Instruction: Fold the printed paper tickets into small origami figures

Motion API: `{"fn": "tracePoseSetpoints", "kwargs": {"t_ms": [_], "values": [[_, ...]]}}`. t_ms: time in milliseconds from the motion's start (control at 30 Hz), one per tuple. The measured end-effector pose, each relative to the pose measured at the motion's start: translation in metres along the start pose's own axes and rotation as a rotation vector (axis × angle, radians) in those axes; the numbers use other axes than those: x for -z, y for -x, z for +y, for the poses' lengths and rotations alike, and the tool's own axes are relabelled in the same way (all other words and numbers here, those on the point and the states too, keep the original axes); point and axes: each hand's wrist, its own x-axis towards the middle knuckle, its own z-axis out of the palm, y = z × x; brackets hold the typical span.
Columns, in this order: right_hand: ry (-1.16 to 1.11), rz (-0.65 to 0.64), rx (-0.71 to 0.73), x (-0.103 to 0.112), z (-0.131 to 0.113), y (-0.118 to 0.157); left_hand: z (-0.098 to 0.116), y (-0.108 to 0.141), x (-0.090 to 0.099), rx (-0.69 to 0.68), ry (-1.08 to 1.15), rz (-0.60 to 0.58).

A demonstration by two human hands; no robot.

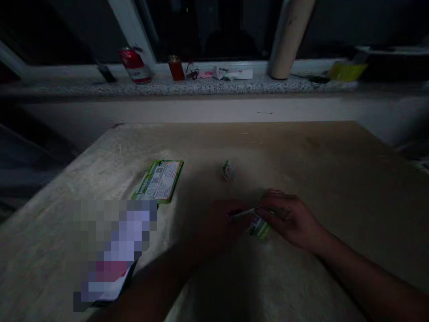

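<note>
A small green and purple packet (260, 227) is held between both hands over the table (335, 179). My left hand (228, 219), dark in shadow, is closed on the packet's left side. From the right, my right hand (291, 217) pinches its upper edge with thumb and fingers. Beyond the hands lies a small crumpled or folded piece (228, 171) with green and pale colours. A flat green packet with a white printed label (162, 180) rests on the table to the left.
A blurred-out flat object with a dark edge (117, 250) lies at the front left. On the windowsill (201, 89) stand a red can (135, 65), an orange-red jar (176, 68) and a tall tan cylinder (290, 42). Something yellow (347, 71) is at the sill's right.
</note>
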Motion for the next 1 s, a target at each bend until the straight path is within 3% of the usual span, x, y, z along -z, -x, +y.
{"fn": "tracePoseSetpoints", "kwargs": {"t_ms": [233,400,633,733,833,1000], "values": [[0.066,0.049,0.039,0.0,0.001,0.004,0.003,0.001,-0.004,0.048,0.019,0.05],[0.013,0.065,-0.232,0.0,0.009,0.003,-0.002,-0.002,-0.001,0.14,-0.031,0.051],[-0.204,0.06,-0.487,-0.001,0.018,0.001,-0.004,-0.007,-0.006,0.054,-0.073,0.199],[-0.384,0.057,-0.562,0.004,0.011,0.0,-0.004,-0.005,-0.005,0.06,0.051,0.232],[-0.541,0.013,-0.572,0.01,0.005,0.0,-0.005,-0.003,-0.003,0.05,0.317,0.21],[-0.521,0.02,-0.344,0.017,0.006,0.006,-0.006,-0.003,0.005,0.05,0.689,0.137]]}}
